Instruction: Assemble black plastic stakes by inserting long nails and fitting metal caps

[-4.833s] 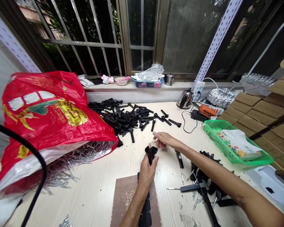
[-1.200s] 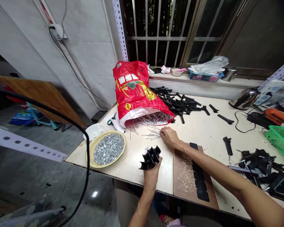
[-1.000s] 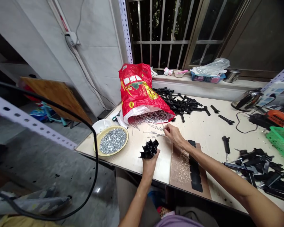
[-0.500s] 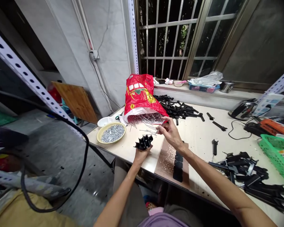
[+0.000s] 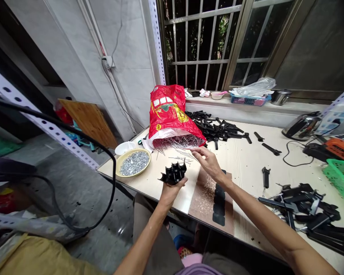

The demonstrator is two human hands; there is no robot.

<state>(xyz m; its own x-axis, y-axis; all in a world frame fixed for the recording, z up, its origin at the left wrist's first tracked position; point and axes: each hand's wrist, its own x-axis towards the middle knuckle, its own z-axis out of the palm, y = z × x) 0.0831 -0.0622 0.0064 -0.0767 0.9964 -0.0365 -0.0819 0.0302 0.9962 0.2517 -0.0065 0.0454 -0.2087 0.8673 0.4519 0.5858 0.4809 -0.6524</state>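
From the head view, the left hand (image 5: 171,191) grips black parts (image 5: 173,174) near the edge of the desk (image 5: 243,164); at their 2 o'clock, the right hand (image 5: 208,162) curls, its hold unclear. Slack fingers could drop the bunch; a brush could scatter loose rods (image 5: 180,158) at 1 o'clock.

Bunched black parts (image 5: 174,174), seemingly upright, over the table (image 5: 240,162)

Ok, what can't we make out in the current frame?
All head view:
- Lower ends of the ridged black plastic parts: hidden by the left hand gripping them.
- Whether the right hand holds anything: too small at the fingertips.
- How far back the thin silver metal rods go: covered by the red printed plastic bag.
- Green perforated plastic basket: cut off by right edge.
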